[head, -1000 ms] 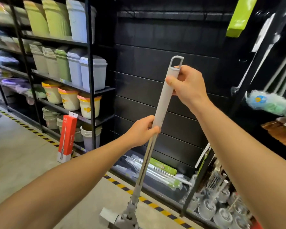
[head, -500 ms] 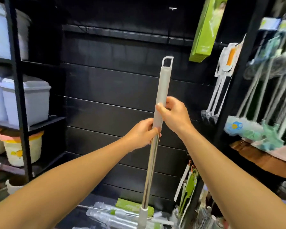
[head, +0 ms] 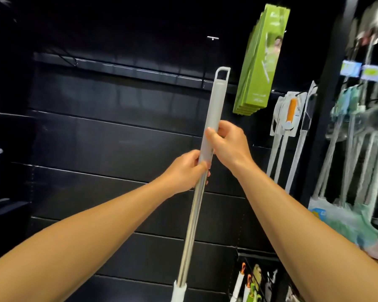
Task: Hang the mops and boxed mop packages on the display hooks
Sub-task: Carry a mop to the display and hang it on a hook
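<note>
light: dim, dark wall (head: 118, 138) behind hands | glare: streaks on rail (head: 140, 71) above hands | focus: hands (head: 205, 158) sharp | blur: mops (head: 358, 149) right of hands smeared | edges: wide-angle bending

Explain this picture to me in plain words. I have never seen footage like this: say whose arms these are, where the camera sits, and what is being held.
There is no machine here. The camera is worn on a person's head and looks forward and down, so the two bare arms reaching in from the bottom edge are that person's own.

Both hands grip one mop handle, which stands nearly upright. The left hand holds it lower, where the grey sleeve meets the shiny metal pole. The right hand holds it just above. At the top of the handle is a hanging loop, not yet on any hook.

Behind it is a dark slatted display wall. A small metal hook sticks out high up. To the right hang green boxed packages and some packaged mops; the far right is blurred.
</note>
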{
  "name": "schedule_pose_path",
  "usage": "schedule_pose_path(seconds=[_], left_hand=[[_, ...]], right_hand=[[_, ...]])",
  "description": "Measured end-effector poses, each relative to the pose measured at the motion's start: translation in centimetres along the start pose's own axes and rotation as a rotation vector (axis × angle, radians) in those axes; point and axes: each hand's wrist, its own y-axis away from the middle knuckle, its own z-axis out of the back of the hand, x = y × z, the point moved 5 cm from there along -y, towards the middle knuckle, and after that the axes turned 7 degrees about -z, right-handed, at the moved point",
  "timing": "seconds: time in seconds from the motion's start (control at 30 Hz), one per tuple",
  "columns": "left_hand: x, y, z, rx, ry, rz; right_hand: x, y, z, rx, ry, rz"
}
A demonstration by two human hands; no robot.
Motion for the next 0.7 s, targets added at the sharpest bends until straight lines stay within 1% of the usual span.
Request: schedule_pose_path(seconds=[0.33, 0.5, 0.7], left_hand=[[2.1, -11.9, 3.4, -0.101, -0.057, -0.066], [2.7, -17.5, 4.6, -0.17, -0.112, -0.108], [4.2, -22.8, 5.3, -0.221, -0.123, -0.097]], right_hand=[[-1.5, -13.3, -3.1, -0.002, -0.069, 0.134], [-2.0, -19.1, -4.1, -0.002, -0.127, 0.172], [-3.3, -25.1, -5.8, 0.004, -0.125, 0.166]])
